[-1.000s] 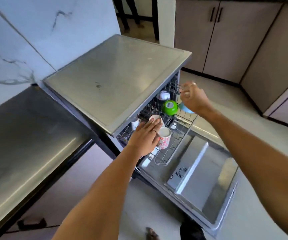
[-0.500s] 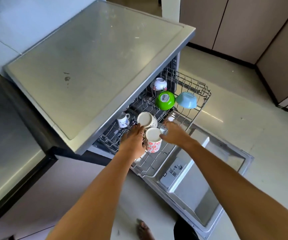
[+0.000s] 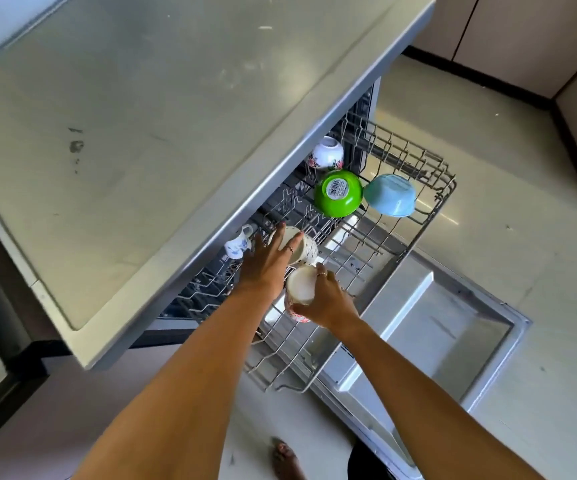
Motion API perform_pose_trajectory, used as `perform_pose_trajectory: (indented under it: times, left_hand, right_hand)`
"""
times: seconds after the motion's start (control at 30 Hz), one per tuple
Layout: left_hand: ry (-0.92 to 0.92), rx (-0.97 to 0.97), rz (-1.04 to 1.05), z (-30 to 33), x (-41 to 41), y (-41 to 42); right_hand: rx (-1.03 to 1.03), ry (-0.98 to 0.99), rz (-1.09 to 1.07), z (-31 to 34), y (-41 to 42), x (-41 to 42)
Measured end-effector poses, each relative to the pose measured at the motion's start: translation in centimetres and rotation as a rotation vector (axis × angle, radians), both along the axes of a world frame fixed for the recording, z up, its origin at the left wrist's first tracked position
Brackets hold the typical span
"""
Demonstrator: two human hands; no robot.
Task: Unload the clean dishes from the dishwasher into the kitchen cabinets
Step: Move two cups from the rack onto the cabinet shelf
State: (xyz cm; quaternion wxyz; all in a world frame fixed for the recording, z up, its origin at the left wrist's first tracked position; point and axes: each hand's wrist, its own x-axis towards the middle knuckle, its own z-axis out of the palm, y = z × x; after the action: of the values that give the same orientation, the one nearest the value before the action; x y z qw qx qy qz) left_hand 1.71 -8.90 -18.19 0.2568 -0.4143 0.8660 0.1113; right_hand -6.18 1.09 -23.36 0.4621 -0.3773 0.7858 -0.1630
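Hands meet at the frame's centre over the pulled-out dishwasher rack [image 3: 415, 237]. The right hand [image 3: 328, 301], half a second ago only beside the floral mug [image 3: 300, 289], now wraps its fingers round it. The left hand [image 3: 266, 263] still lies with straight fingers on the spotted mug [image 3: 306, 249], touching rather than gripping. Further up right, the green bowl [image 3: 338, 192], blue bowl [image 3: 390, 195] and white flowered cup [image 3: 327, 152] sit overturned as before.
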Motion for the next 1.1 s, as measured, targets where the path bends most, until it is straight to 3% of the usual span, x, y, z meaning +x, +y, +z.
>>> perform_pose_trajectory:
  times: [0.2,0.37,0.47,0.87,1.1]
  left_hand:
    - [0.058,0.016,-0.047,-1.9,-1.5,-1.7]
    - [0.203,0.085,0.099,-3.5,-1.5,-1.8]
    - [0.189,0.021,0.101,-2.7,-1.7,-1.5]
    - [0.160,-0.081,0.127,6.8,-1.8,1.3]
    - [0.234,-0.152,-0.009,11.2,0.6,7.2]
  right_hand:
    - [-0.105,-0.025,-0.108,-1.5,0.3,0.9]
    - [-0.174,-0.051,-0.156,-1.7,0.4,0.7]
    - [-0.198,-0.063,-0.190,-1.0,0.9,0.6]
    - [-0.400,-0.045,-0.325,5.9,4.4,-1.8]
    - [-0.517,0.099,-0.386,9.9,8.7,-3.1]
